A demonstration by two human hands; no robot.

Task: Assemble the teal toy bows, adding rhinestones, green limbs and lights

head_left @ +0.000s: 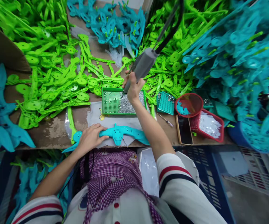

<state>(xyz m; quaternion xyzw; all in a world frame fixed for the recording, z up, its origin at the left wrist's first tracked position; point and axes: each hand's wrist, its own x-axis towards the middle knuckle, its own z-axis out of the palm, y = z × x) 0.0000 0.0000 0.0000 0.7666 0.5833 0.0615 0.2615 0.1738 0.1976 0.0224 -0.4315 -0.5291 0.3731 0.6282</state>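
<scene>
Near the table's front edge lies a long blue plastic part (118, 135) with a rounded middle piece. My left hand (92, 136) is wrapped over its left section, fingers closed on it. Higher up, my right hand (134, 87) grips a grey electric screwdriver (144, 63) that leans up to the right, with a black cable at its top. The driver's tip is over a green tray (103, 107), among small silver screws (128, 105) filling the tray's right part. Bare holes show in the tray's left part.
Heaps of green parts (52, 77) and blue parts (111, 25) surround the work spot. To the right are a teal tray (166, 102), a loose screwdriver (165, 120), a phone (184, 130), a red bowl (195, 101), a red basket with white pieces (220, 137) and a blue tub (242, 137).
</scene>
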